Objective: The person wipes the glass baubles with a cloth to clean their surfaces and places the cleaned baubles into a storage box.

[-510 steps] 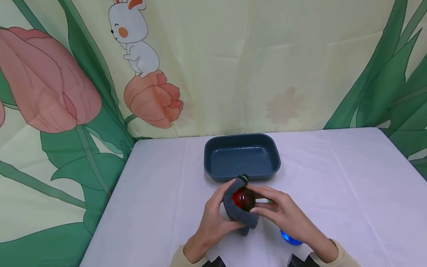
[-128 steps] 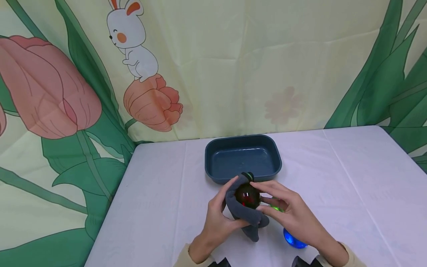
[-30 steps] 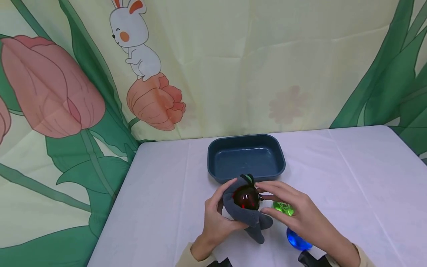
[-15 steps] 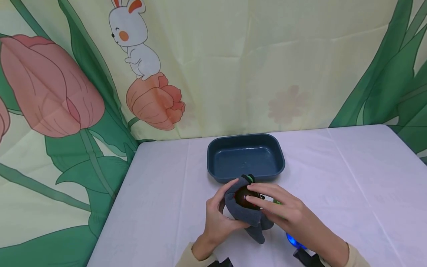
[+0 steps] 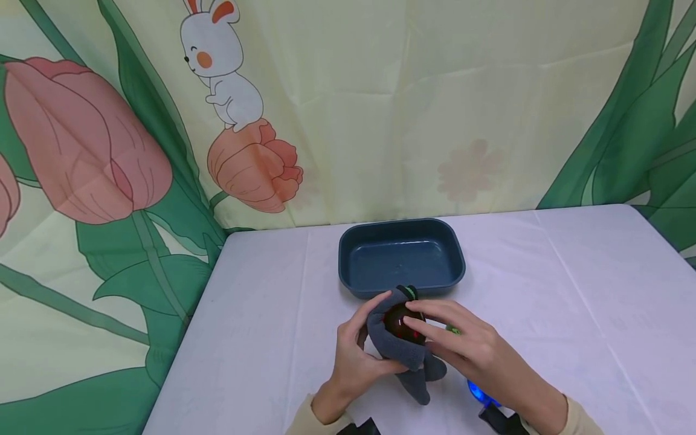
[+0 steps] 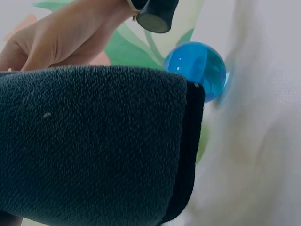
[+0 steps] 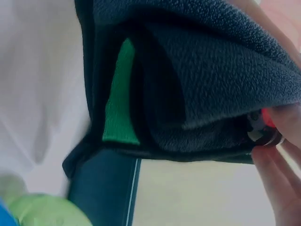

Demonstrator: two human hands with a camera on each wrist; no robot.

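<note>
A dark grey cloth (image 5: pixel 387 344) with black edging is wrapped partly round a shiny dark red ball (image 5: pixel 396 323). My left hand (image 5: pixel 354 356) grips the cloth from the left, fingers behind it and thumb below, so the ball sits cupped in the fold. From the right, my right hand (image 5: pixel 473 345) holds the ball, with two fingertips on its front face; its thumb is mostly hidden in the head view. In the right wrist view, a green patch (image 7: pixel 121 99) shows inside the cloth's fold. Cloth (image 6: pixel 94 146) fills much of the left wrist view.
A dark blue rectangular tray (image 5: pixel 345 254) stands just beyond the hands. Under the right hand, a blue transparent ball (image 5: pixel 478 394) and a green ball (image 5: pixel 452 329) rest on the white tablecloth (image 5: pixel 571 338), both partly covered. A patterned curtain (image 5: pixel 353 121) hangs behind.
Within the last second my right hand has moved left, its fingertips going from the ball's right side onto its front. It now covers more of the green and blue balls. The left hand keeps its grip.
</note>
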